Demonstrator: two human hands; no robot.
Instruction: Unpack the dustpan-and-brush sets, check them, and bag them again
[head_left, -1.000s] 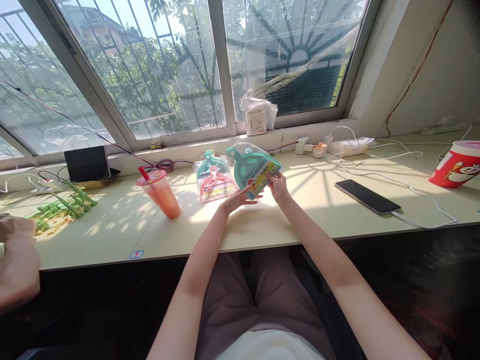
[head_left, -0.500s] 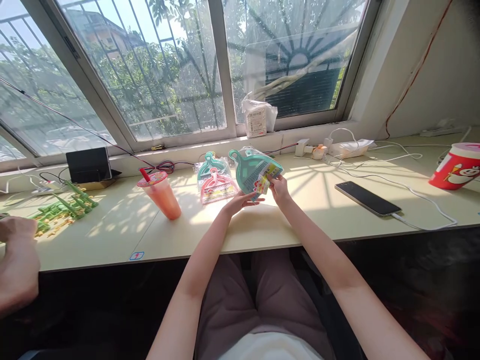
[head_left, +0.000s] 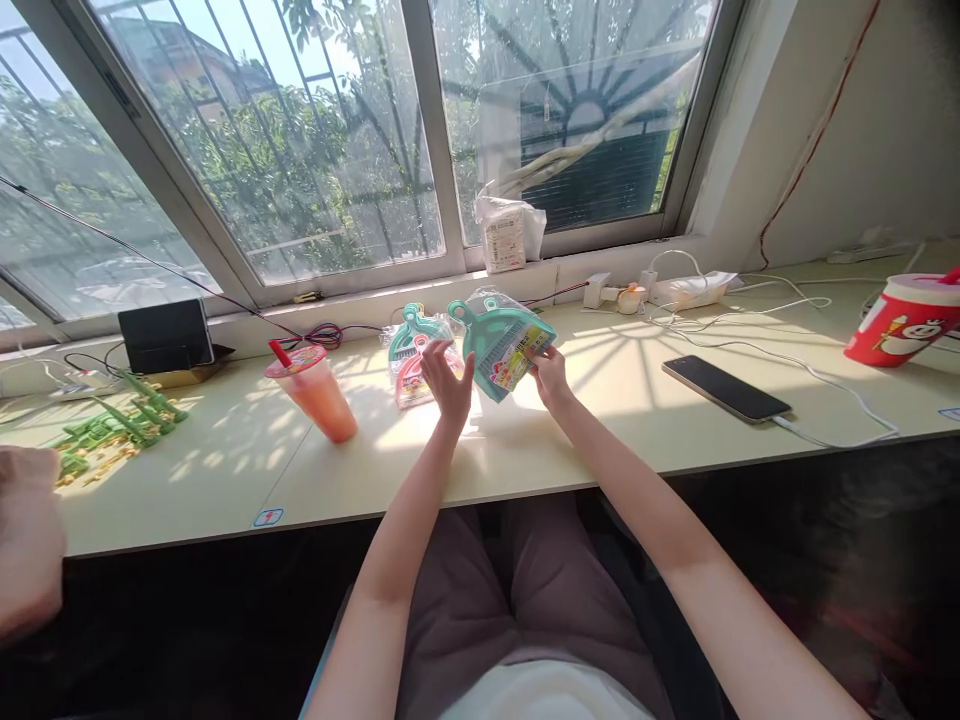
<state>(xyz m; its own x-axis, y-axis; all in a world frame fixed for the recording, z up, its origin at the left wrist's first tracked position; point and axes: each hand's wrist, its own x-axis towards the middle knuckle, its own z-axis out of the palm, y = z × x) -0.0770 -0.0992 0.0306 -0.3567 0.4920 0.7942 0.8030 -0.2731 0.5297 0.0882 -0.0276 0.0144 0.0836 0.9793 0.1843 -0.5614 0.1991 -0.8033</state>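
A bagged teal dustpan set (head_left: pixel 491 340) with a yellow label is up off the table, its right edge gripped by my right hand (head_left: pixel 549 375). My left hand (head_left: pixel 448 385) is raised just left of it, fingers apart and holding nothing. Behind that hand lie a packaged teal dustpan (head_left: pixel 414 328) and a packaged pink one (head_left: pixel 410 382), the pink one partly hidden by my fingers.
A cup of orange-red drink (head_left: pixel 319 395) stands on the table (head_left: pixel 360 475) at left. Green pieces (head_left: pixel 139 415) and another person's hand (head_left: pixel 30 530) are farther left. At right are a phone (head_left: pixel 724 388), white cables and a red cup (head_left: pixel 904 325).
My left hand has let go of the teal dustpan set's lower edge and moved up and left, its fingers now spread. My right hand still holds the set. The view has shifted slightly.
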